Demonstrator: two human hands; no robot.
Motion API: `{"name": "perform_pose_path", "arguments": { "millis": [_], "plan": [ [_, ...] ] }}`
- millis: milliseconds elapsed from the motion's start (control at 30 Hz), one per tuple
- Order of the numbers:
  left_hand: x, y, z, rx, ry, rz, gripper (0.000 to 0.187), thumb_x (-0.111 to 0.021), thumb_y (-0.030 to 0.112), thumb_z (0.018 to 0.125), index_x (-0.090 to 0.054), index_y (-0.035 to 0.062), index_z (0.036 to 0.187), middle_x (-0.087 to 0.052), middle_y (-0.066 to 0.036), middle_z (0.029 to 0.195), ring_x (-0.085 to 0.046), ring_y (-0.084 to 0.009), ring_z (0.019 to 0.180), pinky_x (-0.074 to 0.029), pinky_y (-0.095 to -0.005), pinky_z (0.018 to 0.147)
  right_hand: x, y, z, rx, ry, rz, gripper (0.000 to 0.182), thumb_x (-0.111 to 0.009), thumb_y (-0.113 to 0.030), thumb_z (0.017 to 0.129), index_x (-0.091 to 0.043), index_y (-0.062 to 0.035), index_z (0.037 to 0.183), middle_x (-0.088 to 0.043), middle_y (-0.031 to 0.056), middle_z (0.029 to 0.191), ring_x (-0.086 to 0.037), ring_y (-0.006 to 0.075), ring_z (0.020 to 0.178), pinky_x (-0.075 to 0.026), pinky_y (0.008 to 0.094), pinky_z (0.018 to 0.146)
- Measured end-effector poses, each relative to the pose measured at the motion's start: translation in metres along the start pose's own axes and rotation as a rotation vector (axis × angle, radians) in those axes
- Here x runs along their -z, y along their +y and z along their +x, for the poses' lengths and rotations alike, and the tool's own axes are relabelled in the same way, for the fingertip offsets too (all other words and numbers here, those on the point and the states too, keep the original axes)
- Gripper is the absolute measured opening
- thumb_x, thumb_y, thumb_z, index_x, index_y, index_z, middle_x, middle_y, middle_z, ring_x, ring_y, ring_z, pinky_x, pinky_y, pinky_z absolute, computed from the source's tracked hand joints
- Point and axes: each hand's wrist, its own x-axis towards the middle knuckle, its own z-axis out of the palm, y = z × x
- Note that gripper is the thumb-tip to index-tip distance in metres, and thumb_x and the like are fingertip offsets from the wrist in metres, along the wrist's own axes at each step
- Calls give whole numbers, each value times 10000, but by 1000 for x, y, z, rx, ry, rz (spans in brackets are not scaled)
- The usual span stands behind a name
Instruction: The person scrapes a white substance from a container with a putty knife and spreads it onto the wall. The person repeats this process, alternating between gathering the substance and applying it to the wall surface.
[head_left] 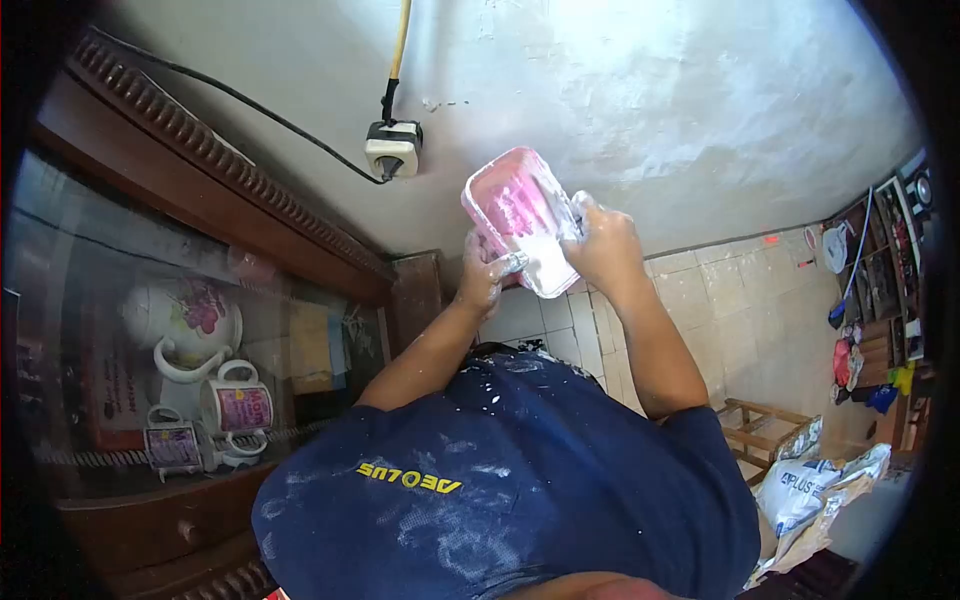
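A pink plastic tub (517, 205) is held up in front of the wall, tilted so its inside shows, with white paste (545, 262) pooled at its lower end and smeared on its walls. My left hand (487, 268) grips the tub's left side, its thumb on the rim. On the right side, my right hand (603, 243) has its fingers wrapped round the edge, with white paste on the thumb and fingertips. Whether the right hand also holds a small tool is hidden.
A dark wooden glass cabinet (225, 190) with mugs and a teapot stands at the left. A socket (393, 150) with a black cable hangs on the wall. At the lower right are a wooden stool (750, 432) and an open bag (800, 495); shelves line the far right.
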Motion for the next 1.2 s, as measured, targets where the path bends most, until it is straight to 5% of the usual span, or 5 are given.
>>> {"name": "perform_pose_path", "arguments": {
  "millis": [333, 600, 667, 867, 1200],
  "plan": [
    [9, 2, 8, 38, 106, 15, 624, -616, -19, 720, -276, 37, 1241, -537, -137, 1117, -586, -223, 977, -528, -358, 794, -13, 50, -13, -275, 69, 788, 177, -546, 37, 742, -548, 5, 916, -603, 98, 749, -564, 89, 723, -466, 269, 636],
    [11, -3, 22, 11, 187, 69, 606, -608, -26, 723, -294, 12, 1240, -533, -126, 1107, -577, -218, 978, -523, -343, 798, -22, 127, -54, -178, -67, 428, 299, -518, -171, 874, -488, 2, 1117, -630, 180, 883, -610, 175, 765, -481, 251, 659],
    [11, -5, 26, -9, 202, 121, 598, -602, 3, 737, -280, 4, 1241, -541, -124, 1090, -591, -219, 950, -524, -344, 800, -9, 134, -61, -608, -572, 1414, 295, -489, -241, 901, -492, -22, 1099, -634, 186, 895, -618, 208, 691, -503, 264, 573],
    [2, 2, 31, 54, 166, 37, 616, -632, -6, 727, -293, 23, 1240, -535, -115, 1108, -585, -195, 927, -492, -314, 809, -36, 114, -69, -531, -273, 2270, 474, -428, -324, 909, -397, -20, 1271, -420, 273, 1283, -558, 376, 1041, -546, 405, 762],
    [-42, 30, 29, 55, 180, 28, 439, -643, 84, 731, -387, 69, 1087, -551, -38, 877, -518, -100, 694, -478, -274, 629, -20, 75, -26, -260, -207, 2203, 629, -436, -390, 853, -359, 33, 1312, -473, 205, 1262, -533, 313, 1085, -531, 391, 771]
  ]
}}
